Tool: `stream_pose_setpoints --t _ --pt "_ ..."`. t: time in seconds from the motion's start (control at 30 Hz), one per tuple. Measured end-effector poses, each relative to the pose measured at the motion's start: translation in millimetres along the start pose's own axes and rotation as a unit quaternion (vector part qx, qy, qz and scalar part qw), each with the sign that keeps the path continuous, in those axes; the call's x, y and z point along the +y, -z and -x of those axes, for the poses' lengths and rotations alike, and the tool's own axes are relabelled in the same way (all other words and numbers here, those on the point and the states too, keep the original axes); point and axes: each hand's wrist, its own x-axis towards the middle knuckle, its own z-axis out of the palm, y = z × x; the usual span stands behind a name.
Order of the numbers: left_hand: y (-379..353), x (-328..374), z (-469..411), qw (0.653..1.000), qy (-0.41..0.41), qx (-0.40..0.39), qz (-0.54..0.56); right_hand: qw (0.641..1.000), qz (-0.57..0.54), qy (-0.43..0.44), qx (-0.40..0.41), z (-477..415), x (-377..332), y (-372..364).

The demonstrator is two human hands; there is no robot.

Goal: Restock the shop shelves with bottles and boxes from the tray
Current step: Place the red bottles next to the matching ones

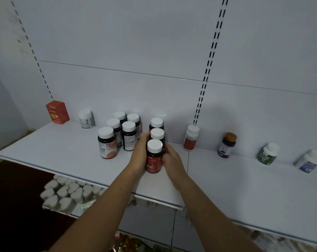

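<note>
Three dark bottles with white caps stand in a row front to back on the white shelf [63, 148]. The front one [154, 159] carries a red label. My left hand [140, 153] lies along the left side of the row, fingers reaching past the middle bottle [157, 134]. My right hand [172, 157] presses against the right side of the front bottle. The rear bottle [156, 123] stands free behind them. Both hands flank the row with fingers mostly straight.
A cluster of several dark white-capped bottles [121, 133] stands left of my hands. A red box [57, 112] and a pale bottle [85, 118] sit farther left. Single bottles [190, 137] [226, 145] [267, 153] [308, 161] line the back right. Lower shelves hold white-capped stock [66, 191].
</note>
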Motion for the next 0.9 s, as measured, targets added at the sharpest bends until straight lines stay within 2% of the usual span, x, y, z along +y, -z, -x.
stream_pose_setpoints --t 0.1,0.57,0.9 --pt "4 -3 -4 1.000 0.009 -0.017 -0.003 1.000 -0.004 -0.004 0.022 -2 -2 -6" --pt "11 -12 -8 0.993 -0.069 0.069 -0.069 1.000 -0.011 0.004 0.016 -10 5 -20" --pt "8 -9 -5 0.990 -0.086 0.076 -0.077 1.000 -0.022 0.008 0.014 -19 6 -20"
